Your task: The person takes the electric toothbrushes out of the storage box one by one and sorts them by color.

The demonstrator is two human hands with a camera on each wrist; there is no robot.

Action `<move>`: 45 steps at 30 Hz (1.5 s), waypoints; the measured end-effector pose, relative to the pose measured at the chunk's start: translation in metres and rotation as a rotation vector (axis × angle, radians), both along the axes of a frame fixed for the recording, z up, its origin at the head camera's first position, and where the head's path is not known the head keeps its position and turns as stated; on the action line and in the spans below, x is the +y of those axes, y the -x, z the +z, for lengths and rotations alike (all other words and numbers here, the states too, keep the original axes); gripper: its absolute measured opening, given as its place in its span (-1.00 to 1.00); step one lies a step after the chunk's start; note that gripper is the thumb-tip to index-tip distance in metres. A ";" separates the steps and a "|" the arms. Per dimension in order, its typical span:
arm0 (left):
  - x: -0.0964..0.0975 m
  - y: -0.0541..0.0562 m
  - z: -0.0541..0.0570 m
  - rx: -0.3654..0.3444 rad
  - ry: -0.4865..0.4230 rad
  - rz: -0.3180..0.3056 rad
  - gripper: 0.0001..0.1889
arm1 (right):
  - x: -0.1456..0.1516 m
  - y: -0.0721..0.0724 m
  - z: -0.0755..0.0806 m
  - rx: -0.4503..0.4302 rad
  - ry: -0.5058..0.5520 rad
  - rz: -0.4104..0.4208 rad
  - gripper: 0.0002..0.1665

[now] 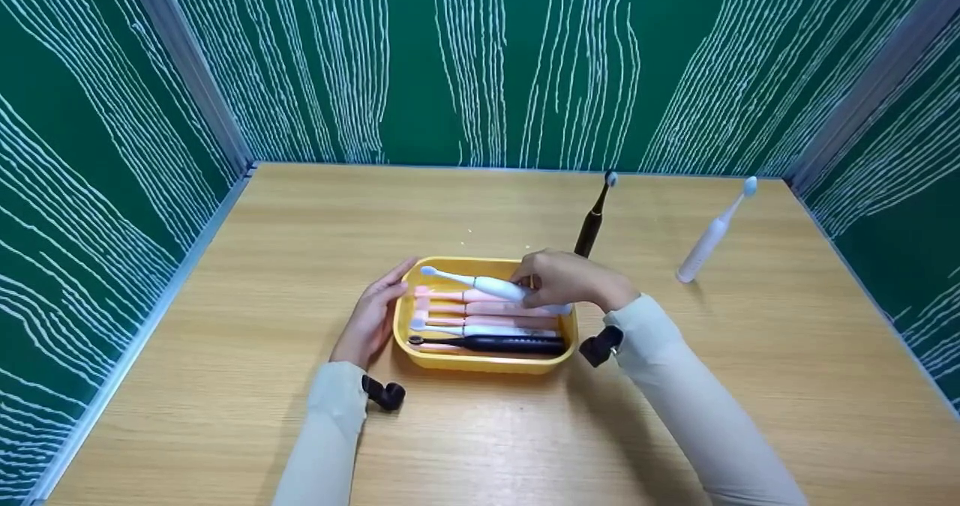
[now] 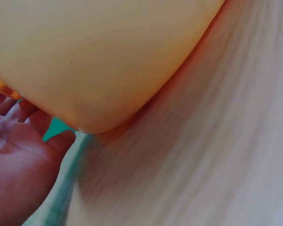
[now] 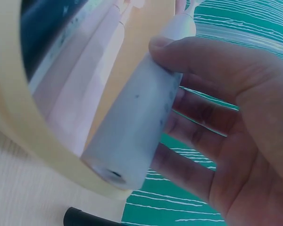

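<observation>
A yellow plastic basket [image 1: 480, 365] sits on the table with several electric toothbrushes lying side by side in it. Among them are pink toothbrushes [image 1: 506, 309], a white one [image 1: 495, 331] and a black one [image 1: 517, 344] along the near side. My left hand [image 1: 369, 318] holds the basket's left end, thumb at the rim and fingers against the outer wall [image 2: 108, 61]. Over the basket's far right part, my right hand [image 1: 570, 277] grips a white electric toothbrush [image 1: 499, 288] by its handle, brush head pointing left. The handle's bottom end [image 3: 115, 172] overlaps the basket rim in the right wrist view.
Behind the right hand stands a black electric toothbrush [image 1: 590, 229]. Farther right, a white electric toothbrush [image 1: 701, 250] stands upright on the wooden table [image 1: 337, 221]. Green panels with white wavy lines [image 1: 412, 64] enclose the back and sides.
</observation>
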State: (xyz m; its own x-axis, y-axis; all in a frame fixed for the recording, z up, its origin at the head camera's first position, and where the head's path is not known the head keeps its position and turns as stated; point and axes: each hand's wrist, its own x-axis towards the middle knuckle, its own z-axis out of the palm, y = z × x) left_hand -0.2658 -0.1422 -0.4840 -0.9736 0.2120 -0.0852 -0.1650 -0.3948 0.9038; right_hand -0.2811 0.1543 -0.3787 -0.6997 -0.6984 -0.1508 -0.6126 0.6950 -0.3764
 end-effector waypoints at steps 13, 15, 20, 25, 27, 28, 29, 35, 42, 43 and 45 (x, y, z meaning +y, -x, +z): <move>0.000 0.001 0.001 -0.007 -0.013 -0.011 -0.48 | 0.007 -0.002 0.009 0.017 0.035 -0.033 -0.62; 0.000 0.001 0.002 -0.011 -0.006 -0.004 -0.49 | 0.008 -0.002 0.010 0.018 0.041 -0.041 -0.61; 0.000 0.001 0.002 -0.009 0.003 0.006 -0.49 | 0.011 -0.003 0.011 0.021 0.043 -0.056 -0.59; 0.000 0.000 0.002 0.001 0.006 0.001 -0.48 | 0.016 -0.005 0.012 0.034 0.054 -0.060 -0.57; -0.001 0.000 0.002 0.002 0.012 -0.001 -0.48 | 0.018 -0.006 0.012 0.039 0.064 -0.065 -0.58; -0.001 -0.001 0.002 0.002 0.016 -0.001 -0.48 | 0.020 -0.006 0.012 0.043 0.071 -0.065 -0.58; -0.001 -0.001 0.002 0.001 0.020 0.000 -0.48 | 0.021 -0.006 0.012 0.046 0.080 -0.064 -0.58; 0.000 0.000 0.004 -0.012 0.030 0.011 -0.48 | 0.031 -0.007 0.012 0.086 0.141 -0.040 -0.58; 0.001 -0.001 0.003 -0.003 0.010 0.014 -0.47 | 0.045 -0.009 0.009 0.109 0.182 -0.068 -0.59; 0.001 0.000 0.003 -0.006 0.007 0.015 -0.47 | 0.046 -0.009 0.008 0.112 0.184 -0.074 -0.59; 0.001 0.000 0.003 -0.006 0.010 0.016 -0.47 | 0.050 -0.010 0.008 0.116 0.196 -0.091 -0.59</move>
